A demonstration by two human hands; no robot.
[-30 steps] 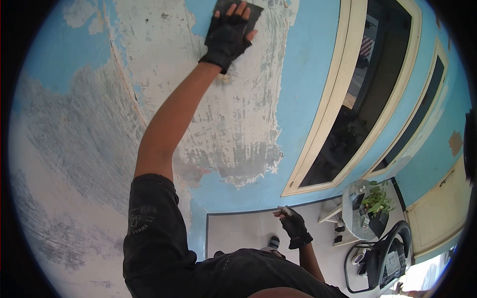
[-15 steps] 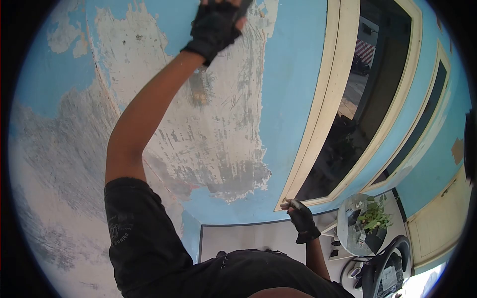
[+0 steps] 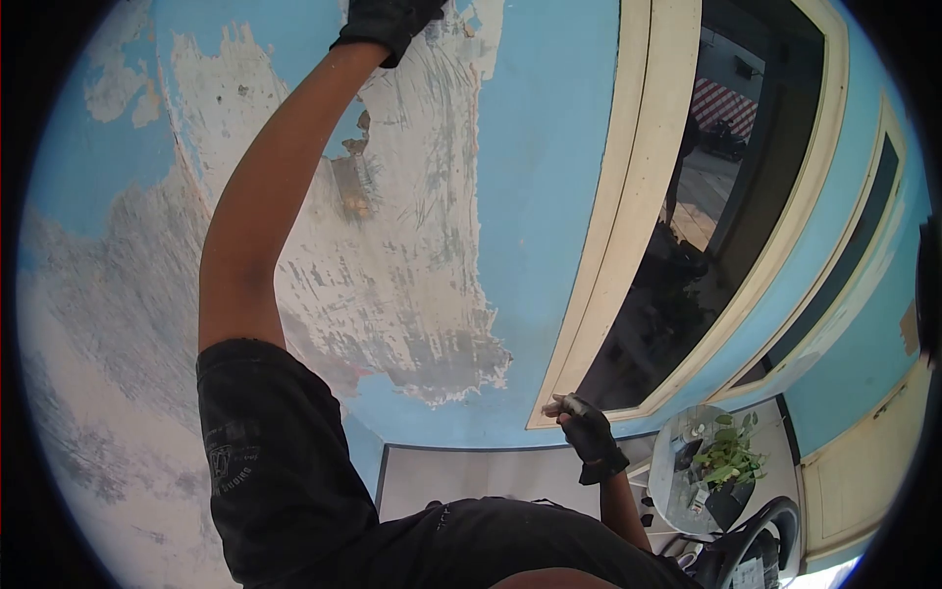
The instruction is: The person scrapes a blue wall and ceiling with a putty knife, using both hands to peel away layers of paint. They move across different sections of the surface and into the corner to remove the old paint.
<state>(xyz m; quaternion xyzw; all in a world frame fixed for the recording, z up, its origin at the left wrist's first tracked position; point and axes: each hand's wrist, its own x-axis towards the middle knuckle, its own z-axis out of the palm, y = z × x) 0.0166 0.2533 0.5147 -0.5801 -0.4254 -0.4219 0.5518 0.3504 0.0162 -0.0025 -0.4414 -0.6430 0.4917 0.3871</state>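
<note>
My left hand (image 3: 392, 25), in a black half-finger glove, is raised against the upper part of a peeling wall (image 3: 392, 245). The top edge of the view cuts off its fingers, so what it holds, if anything, is hidden. Pale bare patches with ragged edges show amid the wall's light blue paint (image 3: 540, 147). Lower down, my right hand (image 3: 584, 430), gloved the same way, is near the bottom corner of the cream window frame (image 3: 579, 329). Its fingers are curled together; what they hold, if anything, is too small to tell.
A round glass table (image 3: 672, 491) with a green potted plant (image 3: 728, 456) stands at the lower right, beside a black chair (image 3: 775, 515). A second narrow window (image 3: 834, 275) and a cream door (image 3: 863, 466) are farther right.
My left hand has moved up and slightly left, its fingers passing out of view. My right hand has barely moved. The view has shifted, bringing the wall's bare patch left.
</note>
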